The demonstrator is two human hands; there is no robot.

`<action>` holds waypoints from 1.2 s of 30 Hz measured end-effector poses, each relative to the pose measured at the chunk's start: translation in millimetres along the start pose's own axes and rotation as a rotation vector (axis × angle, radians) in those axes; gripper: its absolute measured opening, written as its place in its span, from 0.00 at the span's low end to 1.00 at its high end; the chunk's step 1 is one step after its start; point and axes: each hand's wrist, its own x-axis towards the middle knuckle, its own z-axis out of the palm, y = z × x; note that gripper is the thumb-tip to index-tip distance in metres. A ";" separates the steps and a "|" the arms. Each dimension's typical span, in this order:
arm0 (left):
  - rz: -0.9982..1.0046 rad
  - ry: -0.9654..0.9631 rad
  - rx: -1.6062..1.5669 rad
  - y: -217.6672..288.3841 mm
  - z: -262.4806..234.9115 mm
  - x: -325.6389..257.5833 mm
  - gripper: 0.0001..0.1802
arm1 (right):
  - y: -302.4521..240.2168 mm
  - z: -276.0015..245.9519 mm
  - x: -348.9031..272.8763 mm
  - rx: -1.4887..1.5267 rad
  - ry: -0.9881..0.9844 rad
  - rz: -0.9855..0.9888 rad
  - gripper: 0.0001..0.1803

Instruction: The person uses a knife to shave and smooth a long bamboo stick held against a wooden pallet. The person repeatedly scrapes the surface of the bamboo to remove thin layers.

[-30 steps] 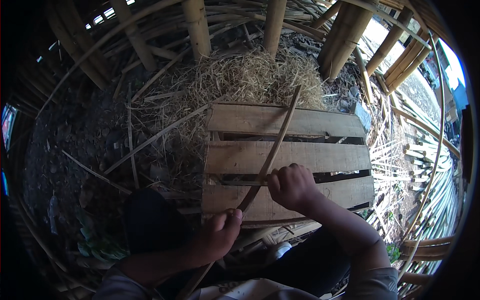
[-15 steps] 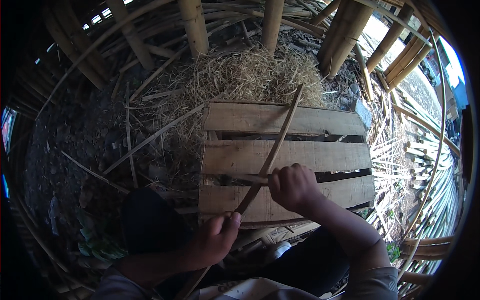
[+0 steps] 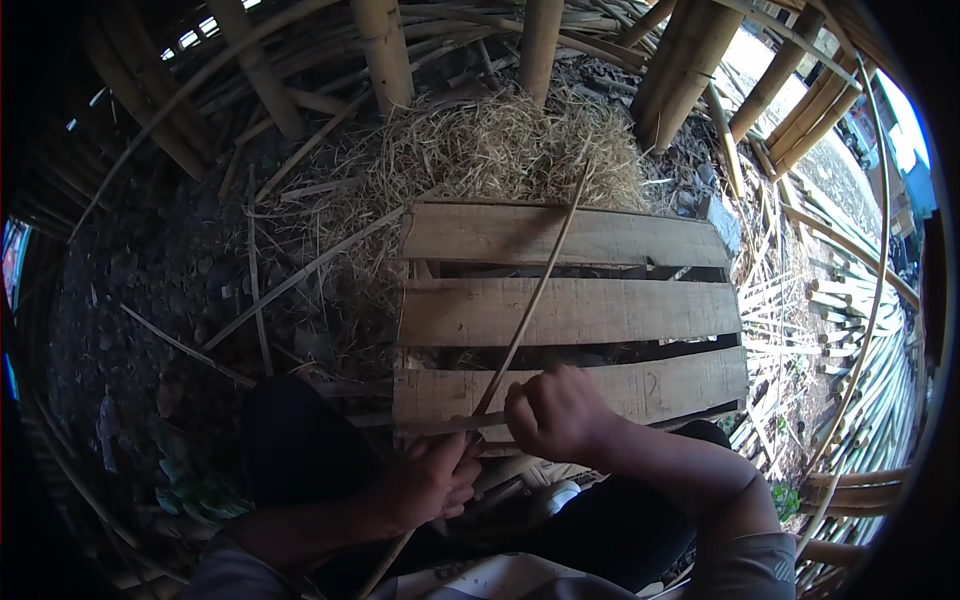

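Since the frame half a second earlier, the right hand (image 3: 560, 415) has moved down and left, and now stands just beside the left hand (image 3: 432, 485); the long, thin, brown strip of bamboo or wood (image 3: 535, 295) shows a narrower face, its far end shifted slightly left. Head view: the left hand is closed around the strip, gripping it along its nearer part. From that grip, the longer visible portion slants up and to the right, across the rectangular table of pale, rough wooden slats (image 3: 570, 310), its tip reaching the heap of dry, straw-coloured shavings (image 3: 490, 150); a shorter portion emerges below the hand toward the body. The right hand, slightly blurred, is closed in a fist around a flat, narrow, greyish blade-like tool (image 3: 440, 426), whose handle is hidden. It points left and crosses the strip just above the left hand's grip; whether it touches cannot be told. Thick, yellowish-brown bamboo posts (image 3: 381, 50) rise beyond the heap. Slender, pale-green poles (image 3: 870, 440) lie bundled at right.
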 end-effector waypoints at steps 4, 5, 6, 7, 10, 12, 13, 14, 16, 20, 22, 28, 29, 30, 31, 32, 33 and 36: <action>0.005 -0.005 -0.006 -0.5 -2.6 -3.7 0.23 | 49.8 16.0 5.2 -0.183 0.041 0.081 0.06; 0.038 0.016 0.029 -0.5 -1.8 -1.8 0.22 | 29.6 9.7 11.7 -0.108 0.090 0.059 0.06; 0.064 0.040 0.063 -3.1 1.4 -2.0 0.22 | 9.9 4.1 13.6 -0.028 0.137 0.043 0.06; 0.081 0.065 0.095 -6.9 3.2 -2.6 0.22 | -5.1 2.5 8.3 0.033 0.081 -0.023 0.06; 0.110 0.143 0.189 -2.8 1.6 4.8 0.22 | 29.2 19.5 11.5 0.050 0.145 -0.022 0.05; 0.082 0.092 0.136 -1.9 -3.5 8.4 0.22 | 22.8 13.9 10.2 0.048 0.048 0.051 0.04; 0.068 0.072 0.111 -1.0 -4.6 7.2 0.22 | 19.2 13.8 10.1 0.010 0.079 0.057 0.05; 0.063 0.049 0.087 0.5 -3.7 5.5 0.22 | 17.4 12.5 12.6 -0.028 0.109 0.063 0.07; 0.055 -0.002 0.040 4.2 -2.3 2.7 0.22 | 18.3 -9.9 26.5 0.400 -0.316 0.447 0.13; 0.099 -0.049 0.067 7.9 -0.1 -4.8 0.22 | 17.5 -36.0 32.0 0.821 -0.315 0.436 0.26; 0.108 -0.071 0.060 7.7 -2.5 -6.4 0.23 | 21.4 -35.5 27.5 0.865 -0.296 0.417 0.21; 0.111 -0.063 0.083 3.1 -2.0 -0.1 0.24 | 13.8 -44.2 29.0 0.830 -0.184 0.464 0.18; 0.109 -0.071 0.084 1.5 -2.3 0.9 0.24 | 11.0 -47.9 32.5 0.784 -0.181 0.512 0.18; 0.107 -0.080 0.086 -0.4 -2.8 1.8 0.23 | 10.2 -50.0 34.0 0.737 -0.179 0.560 0.18; 0.103 -0.095 0.091 -1.4 -2.0 3.4 0.22 | 13.8 -48.3 30.9 0.640 -0.200 0.468 0.17; 0.116 -0.093 0.109 -2.9 -0.5 2.6 0.22 | 19.9 -40.8 27.6 0.551 -0.220 0.367 0.16; 0.129 -0.092 0.126 -4.4 1.3 2.1 0.22 | 25.9 -33.2 24.3 0.461 -0.238 0.267 0.15; 0.128 -0.040 0.180 -2.5 5.1 1.4 0.22 | 39.8 -11.6 15.1 0.447 -0.179 0.151 0.15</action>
